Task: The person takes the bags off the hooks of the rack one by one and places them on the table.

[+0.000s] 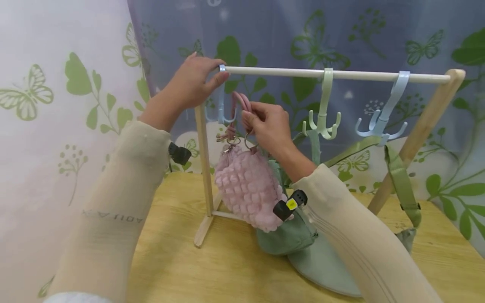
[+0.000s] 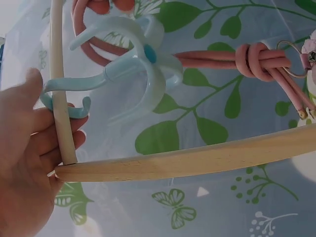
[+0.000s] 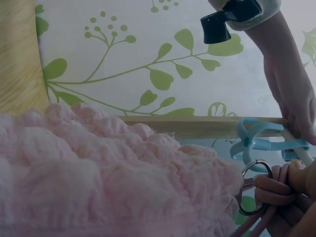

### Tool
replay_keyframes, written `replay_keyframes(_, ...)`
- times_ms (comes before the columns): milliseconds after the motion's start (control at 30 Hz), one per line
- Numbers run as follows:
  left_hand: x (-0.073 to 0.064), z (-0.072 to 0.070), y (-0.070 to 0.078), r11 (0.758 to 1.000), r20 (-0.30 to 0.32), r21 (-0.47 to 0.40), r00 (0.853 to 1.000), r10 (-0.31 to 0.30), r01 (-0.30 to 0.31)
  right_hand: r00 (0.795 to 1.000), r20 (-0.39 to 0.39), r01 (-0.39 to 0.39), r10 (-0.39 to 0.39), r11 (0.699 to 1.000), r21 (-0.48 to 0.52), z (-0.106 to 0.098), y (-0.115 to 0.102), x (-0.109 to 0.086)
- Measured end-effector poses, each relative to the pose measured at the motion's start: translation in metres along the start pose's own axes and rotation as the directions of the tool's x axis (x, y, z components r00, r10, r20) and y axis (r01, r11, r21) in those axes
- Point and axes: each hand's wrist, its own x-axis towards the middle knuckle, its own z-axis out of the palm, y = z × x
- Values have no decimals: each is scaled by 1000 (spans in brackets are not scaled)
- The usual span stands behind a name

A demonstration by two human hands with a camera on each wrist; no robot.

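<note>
My left hand (image 1: 193, 80) grips the left end of the rack's white rod (image 1: 273, 71), its fingers passing behind the rod in the left wrist view. Right beside it, a light blue multi-prong hook (image 2: 94, 81) hangs over the rod. The pink cord strap (image 1: 242, 101) of a puffy pink bag (image 1: 246, 185) is pinched in my right hand (image 1: 270, 126), and the bag hangs below. In the left wrist view the strap's knotted cord passes close by the hook's prongs; whether it lies over one I cannot tell. Metal rings (image 3: 256, 165) join strap and bag.
A green hook (image 1: 322, 122) and another blue hook (image 1: 390, 105) hang farther right on the rod. A green bag (image 1: 284, 237) hangs behind the pink one. An olive strap (image 1: 403, 185) hangs from the right hook. The wooden rack leg (image 1: 204, 164) stands on the table (image 1: 182, 269).
</note>
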Motion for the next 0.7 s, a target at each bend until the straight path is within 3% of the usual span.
replay_keyframes(133,-1,1,-2,1000,-3,-2,1000,-24,24,1000,1,-3,3,1000,31,-1,3,-1)
replay_keyframes(700,1,0,-2,1000,-17,24,1000,-14,15,999,-39,13,-10,998,63,-16,6,-9)
